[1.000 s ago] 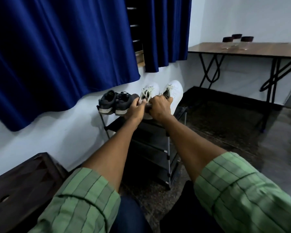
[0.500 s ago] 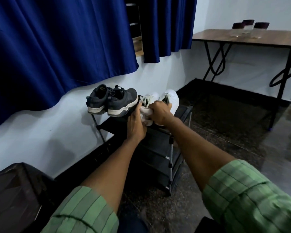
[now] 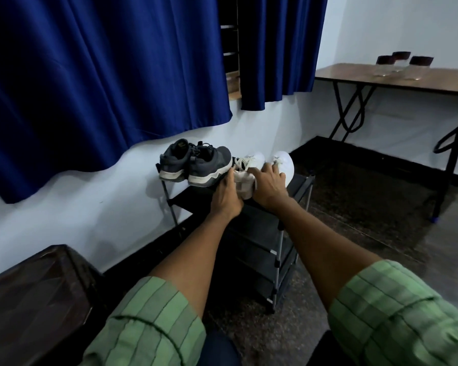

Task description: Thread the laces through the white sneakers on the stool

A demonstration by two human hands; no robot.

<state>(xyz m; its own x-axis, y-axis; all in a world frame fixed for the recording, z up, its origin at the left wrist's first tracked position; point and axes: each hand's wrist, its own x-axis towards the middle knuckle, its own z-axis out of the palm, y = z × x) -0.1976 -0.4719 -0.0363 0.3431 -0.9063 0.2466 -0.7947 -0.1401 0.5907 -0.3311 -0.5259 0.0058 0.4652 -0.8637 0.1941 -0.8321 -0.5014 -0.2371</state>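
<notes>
Two white sneakers stand side by side on the top shelf of a black shoe rack (image 3: 299, 186), toes pointing away from me. The left white sneaker (image 3: 245, 178) has loose white laces (image 3: 239, 163) at its tongue. My left hand (image 3: 226, 196) grips its heel side from the left. My right hand (image 3: 267, 186) lies over the gap between the two, fingers curled onto the left sneaker's collar and reaching the right white sneaker (image 3: 284, 165). Where the fingertips end is hidden.
A pair of dark grey sneakers (image 3: 196, 165) sits left of the white ones on the same shelf. Blue curtains (image 3: 103, 75) hang above. A dark wooden piece (image 3: 32, 299) is at lower left. A folding table (image 3: 397, 80) with three jars (image 3: 399, 64) stands at right.
The view has shifted and drawn closer to the rack. My right hand has slid forward over the white sneakers, and my left hand stays on the left sneaker's heel.
</notes>
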